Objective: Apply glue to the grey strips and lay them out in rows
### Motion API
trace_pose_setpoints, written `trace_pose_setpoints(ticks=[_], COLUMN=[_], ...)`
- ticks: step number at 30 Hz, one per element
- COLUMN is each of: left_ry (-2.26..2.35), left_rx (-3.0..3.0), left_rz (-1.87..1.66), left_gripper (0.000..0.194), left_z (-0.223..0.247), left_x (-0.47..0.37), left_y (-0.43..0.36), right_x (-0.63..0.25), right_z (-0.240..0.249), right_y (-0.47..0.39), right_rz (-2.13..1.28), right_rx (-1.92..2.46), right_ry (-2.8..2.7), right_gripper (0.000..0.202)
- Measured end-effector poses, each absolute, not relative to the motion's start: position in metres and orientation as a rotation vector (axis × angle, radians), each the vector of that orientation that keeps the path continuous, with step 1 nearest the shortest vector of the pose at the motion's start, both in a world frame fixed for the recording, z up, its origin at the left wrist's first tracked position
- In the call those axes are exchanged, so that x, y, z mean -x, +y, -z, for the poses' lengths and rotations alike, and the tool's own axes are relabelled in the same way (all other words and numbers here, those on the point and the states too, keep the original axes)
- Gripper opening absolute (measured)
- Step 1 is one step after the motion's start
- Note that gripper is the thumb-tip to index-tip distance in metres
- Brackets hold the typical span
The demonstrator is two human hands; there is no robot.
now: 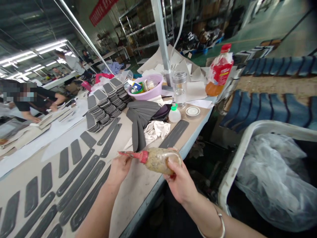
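Note:
My right hand (179, 180) is wrapped around a stained, yellowish squeeze bottle (158, 160), held on its side above the table's near edge. The bottle's red nozzle (131, 154) points left. At that nozzle, the fingers of my left hand (121, 169) are pinched together. Below and to the left, long dark grey strips (80, 186) and shorter grey pieces (46, 178) lie in rows on the table (131, 201). Past the bottle are another dark strip (174, 134) and a crumpled white cloth (157, 130).
Stacked grey pieces (99, 102), a purple basin (148, 94), a green-capped bottle (174, 115), a lidded cup (180, 89) and a red-capped jug (220, 71) stand farther back. A bin (230, 172) with clear plastic is at right. A co-worker (37, 99) leans over the table at left.

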State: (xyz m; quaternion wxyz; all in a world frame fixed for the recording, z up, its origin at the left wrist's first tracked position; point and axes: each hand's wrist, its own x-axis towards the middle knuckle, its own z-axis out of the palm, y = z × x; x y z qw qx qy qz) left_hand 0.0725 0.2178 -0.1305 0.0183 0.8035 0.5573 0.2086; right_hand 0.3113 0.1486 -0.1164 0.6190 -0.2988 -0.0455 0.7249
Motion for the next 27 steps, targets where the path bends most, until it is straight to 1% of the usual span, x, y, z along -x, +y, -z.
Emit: trace_pose_setpoints(ticks=[3,5,7,10,14,17,20,22,27], left_ry=[1.927,2.018,2.004,1.871,1.978,2.048,2.068,2.063,2.024], left_rx=[-2.548,-2.59,-2.646,-2.692,-2.558,-2.435,-2.385,-2.382,-2.351], left_rz=[-0.812,-0.86,-0.807,-0.715,-0.662,-0.669,-0.693,-0.725,-0.77], left_gripper=[0.021,0.015,0.011,0.012,0.015,0.017,0.018,0.018,0.02], left_z=[0.121,0.117,0.117,0.125,0.144,0.156,0.162,0.162,0.163], left_x=[-0.065,-0.054,-0.041,-0.019,0.005,0.013,0.013,0.012,0.011], left_y=[0.183,0.146,0.103,0.04,-0.018,-0.038,-0.043,-0.042,-0.041], right_x=[-0.312,-0.312,-0.31,-0.303,-0.291,-0.279,-0.266,-0.257,-0.236], right_z=[0.118,0.118,0.116,0.114,0.117,0.121,0.123,0.124,0.128], right_y=[0.147,0.145,0.142,0.135,0.122,0.113,0.105,0.099,0.085], right_rz=[-1.628,-1.616,-1.618,-1.614,-1.489,-1.174,-0.916,-0.878,-0.91], right_rx=[0.698,0.71,0.74,0.784,0.861,0.859,0.744,0.692,0.651], right_ry=[-0.174,-0.26,-0.4,-0.695,-1.177,-1.598,-1.864,-1.95,-2.067], right_gripper=[0.043,0.043,0.043,0.044,0.049,0.048,0.046,0.046,0.049])
